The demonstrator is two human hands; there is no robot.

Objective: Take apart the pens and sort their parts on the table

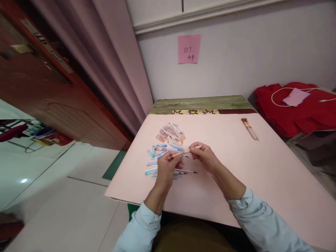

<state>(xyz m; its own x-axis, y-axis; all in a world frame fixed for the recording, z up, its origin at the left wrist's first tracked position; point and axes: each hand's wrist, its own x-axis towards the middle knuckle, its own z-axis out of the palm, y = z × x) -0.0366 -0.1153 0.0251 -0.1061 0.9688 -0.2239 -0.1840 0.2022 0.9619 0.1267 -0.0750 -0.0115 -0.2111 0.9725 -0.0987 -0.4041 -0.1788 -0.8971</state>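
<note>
Both hands grip one beige pen [187, 151] above the table, a little tilted. My left hand [167, 167] is closed round its left part, and my right hand [204, 154] pinches the end toward the right. Below and behind my left hand lie loose blue pen parts [151, 154] and thin white refills [185, 171] with dark tips, partly hidden by the hand. Beyond them is a pile of clear and pinkish pen parts with white refills [170, 132]. Two beige pens with brown tops [250, 128] lie side by side at the far right.
A pale pink sheet [223, 196] covers most of the table, with a green patterned strip [202, 102] at the back. Red cloth [280, 115] with a white cable lies to the right. A curtain [123, 70] and wooden door [65, 105] stand left; a pink note [189, 49] hangs on the wall.
</note>
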